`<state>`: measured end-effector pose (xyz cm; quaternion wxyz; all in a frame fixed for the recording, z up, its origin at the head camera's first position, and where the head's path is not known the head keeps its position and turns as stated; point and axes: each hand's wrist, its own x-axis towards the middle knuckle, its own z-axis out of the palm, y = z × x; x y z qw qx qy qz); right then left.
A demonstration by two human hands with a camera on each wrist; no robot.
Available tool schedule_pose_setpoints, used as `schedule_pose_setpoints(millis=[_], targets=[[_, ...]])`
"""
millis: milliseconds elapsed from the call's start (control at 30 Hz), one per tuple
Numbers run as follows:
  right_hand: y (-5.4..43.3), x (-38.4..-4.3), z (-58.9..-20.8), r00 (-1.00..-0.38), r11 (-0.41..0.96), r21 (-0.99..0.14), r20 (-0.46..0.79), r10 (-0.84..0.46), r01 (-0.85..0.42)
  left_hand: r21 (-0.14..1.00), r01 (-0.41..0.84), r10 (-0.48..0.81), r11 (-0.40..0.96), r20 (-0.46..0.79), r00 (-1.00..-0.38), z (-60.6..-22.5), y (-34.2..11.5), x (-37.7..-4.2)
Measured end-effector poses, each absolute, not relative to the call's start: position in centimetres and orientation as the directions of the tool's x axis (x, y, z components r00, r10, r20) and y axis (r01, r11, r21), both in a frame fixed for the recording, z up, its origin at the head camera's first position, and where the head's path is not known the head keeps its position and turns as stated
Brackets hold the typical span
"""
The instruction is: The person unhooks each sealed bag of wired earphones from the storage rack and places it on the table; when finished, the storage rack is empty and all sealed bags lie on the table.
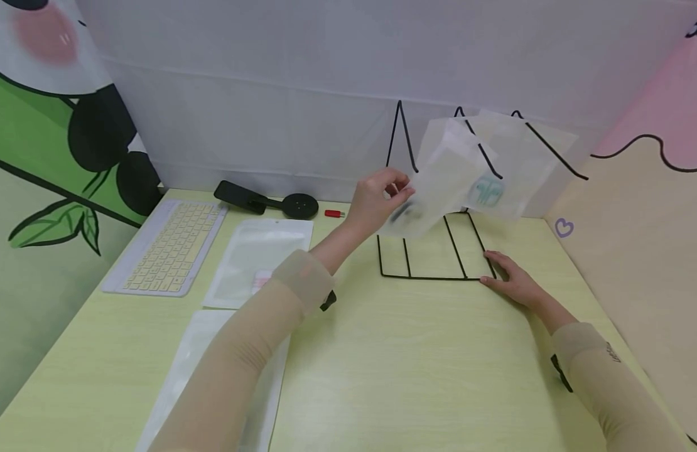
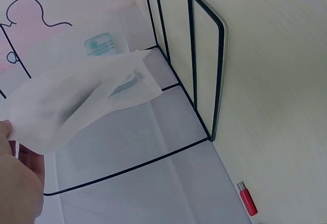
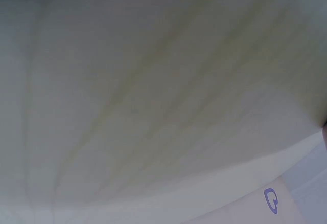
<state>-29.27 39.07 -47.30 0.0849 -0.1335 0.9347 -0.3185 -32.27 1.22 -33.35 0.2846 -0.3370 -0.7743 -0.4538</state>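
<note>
A black wire rack stands at the back of the table, with three prongs sticking out at its top. My left hand pinches the edge of a frosted, translucent bag in front of the rack, and a dark smudge shows at its lower part. Behind it is another frosted bag with a teal print, by the middle and right prongs. How the bags sit on the prongs cannot be told. My right hand touches the right front corner of the rack's base. A pale blurred surface fills most of the right wrist view.
Two flat white bags lie on the left of the table. Farther left is a white keyboard. A black folding stand and a red USB stick lie near the back wall.
</note>
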Motion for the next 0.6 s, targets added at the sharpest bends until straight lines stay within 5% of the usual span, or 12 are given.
schedule_pose_setpoints(millis=[333, 600], targets=[[39.1, -29.2, -47.4, -0.950, 0.753, -0.627, -0.067, -0.306, -0.199, 0.536, 0.771, 0.243, 0.344, 0.742, -0.624, -33.2, 0.9, -31.6], [39.1, -29.2, -47.3, -0.948, 0.755, -0.619, -0.054, -0.314, -0.215, 0.476, 0.821, 0.230, 0.315, 0.801, -0.553, -32.3, 0.4, -30.9]])
